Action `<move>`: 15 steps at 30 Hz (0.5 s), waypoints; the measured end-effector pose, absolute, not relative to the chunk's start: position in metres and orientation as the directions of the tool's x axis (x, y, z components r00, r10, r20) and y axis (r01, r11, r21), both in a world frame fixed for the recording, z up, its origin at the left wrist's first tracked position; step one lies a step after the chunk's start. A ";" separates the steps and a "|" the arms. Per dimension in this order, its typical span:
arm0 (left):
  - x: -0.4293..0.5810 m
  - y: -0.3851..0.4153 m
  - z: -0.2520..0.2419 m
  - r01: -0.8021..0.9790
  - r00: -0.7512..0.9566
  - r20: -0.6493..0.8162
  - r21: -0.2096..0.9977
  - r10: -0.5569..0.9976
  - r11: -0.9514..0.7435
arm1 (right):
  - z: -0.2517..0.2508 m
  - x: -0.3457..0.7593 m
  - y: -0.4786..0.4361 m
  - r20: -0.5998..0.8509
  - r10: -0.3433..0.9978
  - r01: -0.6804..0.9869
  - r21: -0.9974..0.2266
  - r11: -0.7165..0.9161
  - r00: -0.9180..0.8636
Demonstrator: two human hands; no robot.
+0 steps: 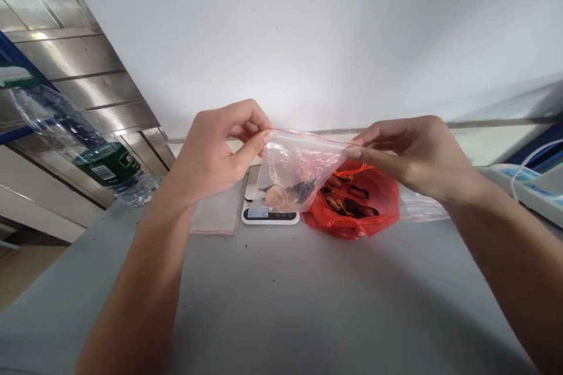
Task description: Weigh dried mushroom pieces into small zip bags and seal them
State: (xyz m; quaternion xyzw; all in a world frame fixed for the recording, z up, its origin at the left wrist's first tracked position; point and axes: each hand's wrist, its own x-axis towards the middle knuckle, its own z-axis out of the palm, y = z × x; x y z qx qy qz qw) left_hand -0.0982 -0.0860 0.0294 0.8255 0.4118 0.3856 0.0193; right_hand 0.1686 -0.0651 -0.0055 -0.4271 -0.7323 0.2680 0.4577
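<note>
Between my two hands hangs a clear zip-lock bag with a red line along its top edge. Dried brown and dark pieces lie in its bottom. My left hand pinches the bag's upper left corner, and my right hand pinches the upper right corner. Behind the bag, a small digital scale is partly covered by it; the display is lit. A red plastic bag stands open below my right hand, holding several dark dried slices.
Flat zip-lock bags lie left of the scale, and more bags lie to the right. A large water bottle stands at the table's left edge. A white device with a cable sits at the right. A white wall rises behind the grey table.
</note>
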 end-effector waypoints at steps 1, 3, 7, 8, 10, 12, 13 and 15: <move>-0.098 -0.086 0.030 0.668 0.369 0.620 0.342 0.693 -0.661 | -0.005 0.169 -0.064 0.440 0.871 0.386 -0.781 0.491 -0.217; -0.098 -0.088 0.031 0.666 0.388 0.621 0.322 0.681 -0.673 | -0.004 0.171 -0.063 0.434 0.873 0.403 -0.774 0.488 -0.224; -0.091 -0.093 0.034 0.629 0.450 0.665 0.237 0.596 -0.741 | 0.007 0.177 -0.070 0.415 0.844 0.427 -0.732 0.531 -0.339; -0.087 -0.095 0.034 0.614 0.465 0.681 0.213 0.566 -0.760 | 0.010 0.177 -0.073 0.400 0.828 0.427 -0.718 0.549 -0.393; -0.076 -0.100 0.032 0.580 0.491 0.700 0.181 0.519 -0.794 | 0.016 0.174 -0.082 0.324 0.782 0.427 -0.695 0.578 -0.532; -0.063 -0.104 0.027 0.545 0.520 0.694 0.178 0.497 -0.819 | 0.018 0.170 -0.090 0.210 0.734 0.471 -0.647 0.599 -0.645; -0.056 -0.106 0.025 0.530 0.540 0.682 0.181 0.494 -0.828 | 0.018 0.168 -0.093 0.171 0.718 0.499 -0.611 0.615 -0.675; -0.047 -0.109 0.020 0.507 0.564 0.665 0.190 0.490 -0.841 | 0.015 0.167 -0.096 0.148 0.707 0.539 -0.546 0.642 -0.692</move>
